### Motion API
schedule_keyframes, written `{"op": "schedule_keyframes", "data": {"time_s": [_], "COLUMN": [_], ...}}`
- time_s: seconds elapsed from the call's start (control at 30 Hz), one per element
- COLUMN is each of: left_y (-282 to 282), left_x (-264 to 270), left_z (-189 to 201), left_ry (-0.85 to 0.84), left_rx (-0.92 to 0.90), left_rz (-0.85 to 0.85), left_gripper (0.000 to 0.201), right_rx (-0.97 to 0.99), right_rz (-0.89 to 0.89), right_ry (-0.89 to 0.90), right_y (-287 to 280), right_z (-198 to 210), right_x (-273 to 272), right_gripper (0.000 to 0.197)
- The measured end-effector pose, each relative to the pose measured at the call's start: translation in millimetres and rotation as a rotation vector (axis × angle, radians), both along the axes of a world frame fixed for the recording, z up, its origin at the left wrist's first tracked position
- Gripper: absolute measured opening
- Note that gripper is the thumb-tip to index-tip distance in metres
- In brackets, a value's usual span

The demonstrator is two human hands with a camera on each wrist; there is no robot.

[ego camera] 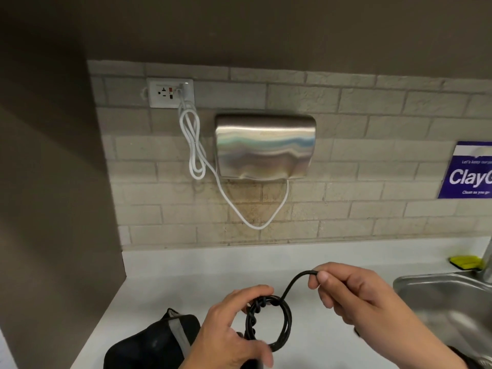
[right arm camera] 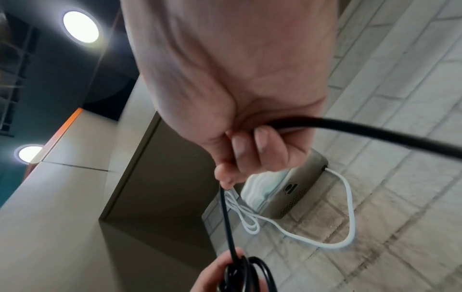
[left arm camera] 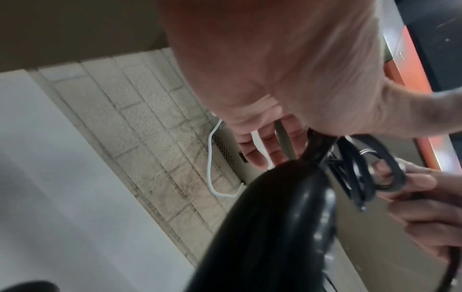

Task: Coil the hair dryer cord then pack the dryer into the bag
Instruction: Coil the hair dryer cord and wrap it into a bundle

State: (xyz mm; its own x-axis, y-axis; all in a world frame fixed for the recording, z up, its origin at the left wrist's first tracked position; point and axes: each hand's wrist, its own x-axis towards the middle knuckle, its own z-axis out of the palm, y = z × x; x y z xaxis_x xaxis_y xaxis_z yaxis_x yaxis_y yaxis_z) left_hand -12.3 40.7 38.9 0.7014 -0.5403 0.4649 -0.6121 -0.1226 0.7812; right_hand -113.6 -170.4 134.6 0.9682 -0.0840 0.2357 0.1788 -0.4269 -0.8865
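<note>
Purple wall sign (ego camera: 467, 170): "Clay…" cut off; small print "Clean as you go".

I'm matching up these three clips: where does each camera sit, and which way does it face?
Head: worn on the head, looks forward and down at the counter, hand dryer, both hands.
Left wrist: under the left hand, faces along it at the hair dryer and black cord.
Right wrist: under the right hand, tilted up at the tiled wall and ceiling lights.
All share the cord and hand dryer.
</note>
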Motion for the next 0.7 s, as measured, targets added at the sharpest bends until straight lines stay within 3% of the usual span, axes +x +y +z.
{"op": "schedule_keyframes", "data": {"time_s": [0.1,0.2,0.4,0.57,0.63,0.7], "left_y": [-10.2,-19.2,-29.7,-30.2,-29.4,-27.4], "left_x": [-8.7,-12.6,-12.3,-12.7,-11.3,-9.6], "left_z": [-1.3,2.0,2.3,-1.9,-4.0,-4.7], "left_ry": [-0.021,-0.031,-0.187,-0.312,-0.328,-0.322], "left_rx": [-0.133,-0.185,-0.260,-0.312,-0.322,-0.323], "left_rz": [0.052,0.104,0.232,0.310,0.333,0.346], "left_gripper": [0.049,0.035,0.019,0.014,0.014,0.014], "right_rx": [-0.064,-0.036,0.106,0.046,0.008,0.024], "right_rz": [0.020,0.042,-0.046,-0.199,-0.212,-0.174], "right_ry": [-0.060,-0.096,-0.219,-0.372,-0.353,-0.299], "right_y": [1.3,6.2,11.9,13.9,18.5,24.9], "right_z": [-1.5,-0.9,-17.7,-49.3,-60.3,-68.8], "right_x": [2.0,5.4,26.4,49.0,53.2,53.2], "right_gripper": [0.027,0.025,0.022,0.032,0.037,0.029]}}
